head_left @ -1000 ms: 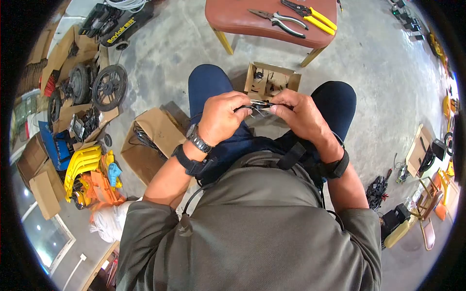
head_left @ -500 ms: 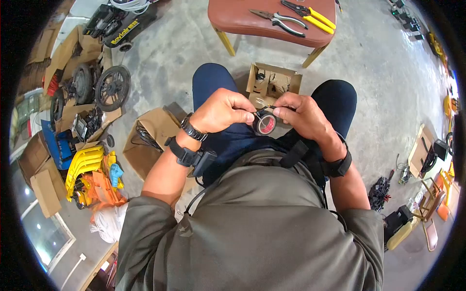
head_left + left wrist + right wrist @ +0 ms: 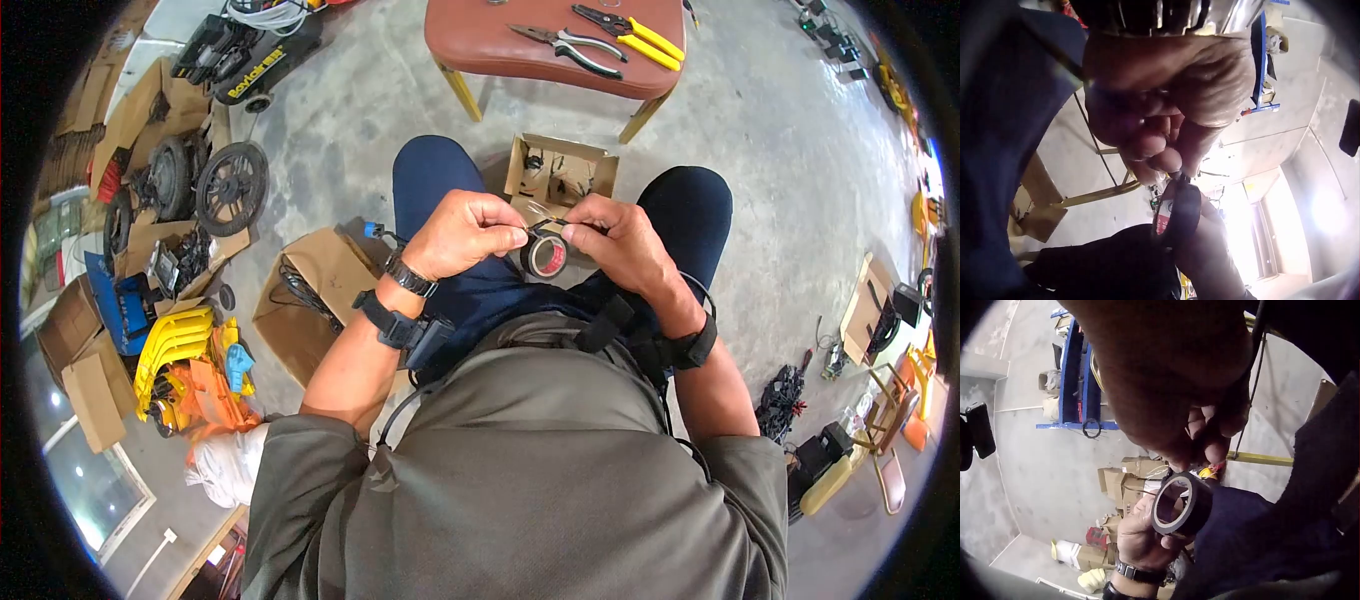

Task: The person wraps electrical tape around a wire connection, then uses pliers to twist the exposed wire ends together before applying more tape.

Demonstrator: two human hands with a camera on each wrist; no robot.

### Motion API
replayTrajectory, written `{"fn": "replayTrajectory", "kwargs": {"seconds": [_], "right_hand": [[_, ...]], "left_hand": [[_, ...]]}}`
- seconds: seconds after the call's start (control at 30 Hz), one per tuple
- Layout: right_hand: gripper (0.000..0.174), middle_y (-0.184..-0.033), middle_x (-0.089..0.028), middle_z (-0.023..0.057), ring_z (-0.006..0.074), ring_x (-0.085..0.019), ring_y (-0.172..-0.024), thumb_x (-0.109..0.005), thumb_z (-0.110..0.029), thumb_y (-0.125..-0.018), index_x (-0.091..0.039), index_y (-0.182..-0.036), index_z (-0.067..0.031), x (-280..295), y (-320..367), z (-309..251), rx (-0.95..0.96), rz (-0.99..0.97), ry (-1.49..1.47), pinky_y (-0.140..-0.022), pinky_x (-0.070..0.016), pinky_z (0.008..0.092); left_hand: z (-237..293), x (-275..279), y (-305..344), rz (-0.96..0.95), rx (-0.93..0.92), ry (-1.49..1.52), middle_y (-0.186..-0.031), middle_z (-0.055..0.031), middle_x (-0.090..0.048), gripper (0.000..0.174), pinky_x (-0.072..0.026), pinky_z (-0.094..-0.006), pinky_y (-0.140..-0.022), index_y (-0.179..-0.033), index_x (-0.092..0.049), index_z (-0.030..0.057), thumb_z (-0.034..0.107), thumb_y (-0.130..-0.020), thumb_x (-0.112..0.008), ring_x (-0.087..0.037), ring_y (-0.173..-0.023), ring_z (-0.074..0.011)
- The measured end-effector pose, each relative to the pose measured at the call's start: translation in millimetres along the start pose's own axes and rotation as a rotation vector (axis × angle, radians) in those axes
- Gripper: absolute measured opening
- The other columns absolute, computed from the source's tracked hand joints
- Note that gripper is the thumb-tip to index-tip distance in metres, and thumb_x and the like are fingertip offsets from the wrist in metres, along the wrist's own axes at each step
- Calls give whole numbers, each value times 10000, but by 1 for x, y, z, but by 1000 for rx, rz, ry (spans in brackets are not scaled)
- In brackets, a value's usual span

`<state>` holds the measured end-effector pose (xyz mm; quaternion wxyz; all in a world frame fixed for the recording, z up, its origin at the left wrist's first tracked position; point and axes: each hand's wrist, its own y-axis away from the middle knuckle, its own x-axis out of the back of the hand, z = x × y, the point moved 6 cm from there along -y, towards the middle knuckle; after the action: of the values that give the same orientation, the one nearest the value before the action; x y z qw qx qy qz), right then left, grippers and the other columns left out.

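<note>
Between the two hands, in the head view, thin bare-ended wires fan out from a dark joint. My left hand pinches the wiring between thumb and forefinger; a blue connector on a black lead pokes out beside that wrist. Opposite it, my right hand pinches a black cable. A roll of black tape with a pale core hangs just below the fingertips, close to the joint. From the left wrist view the roll shows edge-on under the left fingertips, which hide the pinched part.
Ahead stands a brown padded stool bearing pliers and yellow-handled wire strippers. A small cardboard box with bits of wire lies between the knees. At left are a larger carton, wheels and yellow parts.
The tape roll, not clearly visible a second ago, has come into sight hanging between the hands. Both hands stay close together, still pinching. The blue connector now shows by the left wrist.
</note>
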<state>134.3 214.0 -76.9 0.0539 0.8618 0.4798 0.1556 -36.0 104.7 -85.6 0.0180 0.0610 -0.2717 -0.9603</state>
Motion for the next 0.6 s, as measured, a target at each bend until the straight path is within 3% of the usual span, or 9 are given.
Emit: {"fn": "replayTrajectory", "kwargs": {"seconds": [0.17, 0.27, 0.37, 0.47, 0.6], "right_hand": [[156, -782, -647, 16, 71, -565, -776, -694, -121, -901, -701, -989, 7, 0, 1, -1, -40, -28, 27, -711, -479, 268], [171, -833, -660, 37, 78, -571, -789, -682, -121, -904, -699, -1007, 15, 1, 0, -4, -34, -38, -39, -708, -477, 270], [187, -887, -663, 60, 96, -591, -816, -673, -118, -905, -695, -1024, 25, 2, -5, -6, 43, -10, 21, -713, -481, 276], [191, -918, -697, 151, 217, -680, -827, -671, -91, -879, -708, -1026, 26, 1, -10, -17, 31, -37, 5, -765, -530, 327], [167, -901, -697, 138, 207, -678, -827, -655, -80, -879, -710, -994, 27, -4, -18, -17, 103, -69, 1, -761, -530, 327]], "left_hand": [[0, -1, -2, 20, -46, -26, -751, 3, -668, 134, -473, -229, -602, -916, -733, -1, 125, -893, -772, -571, -670, -54], [-1, -2, -4, 36, -71, -58, -739, 5, -667, 144, -459, -222, -582, -902, -734, 3, 141, -889, -776, -578, -663, -54], [-5, -3, -5, 33, -87, -45, -722, 8, -664, 144, -430, -208, -547, -908, -738, 16, 153, -884, -775, -588, -650, -52], [-7, -3, -5, 30, -73, -40, -724, 3, -669, 136, -436, -211, -555, -902, -738, 16, 144, -880, -779, -590, -655, -54], [-10, -3, -6, 27, -73, -42, -729, -2, -674, 130, -445, -217, -563, -897, -737, 16, 137, -877, -781, -593, -657, -60]]}}
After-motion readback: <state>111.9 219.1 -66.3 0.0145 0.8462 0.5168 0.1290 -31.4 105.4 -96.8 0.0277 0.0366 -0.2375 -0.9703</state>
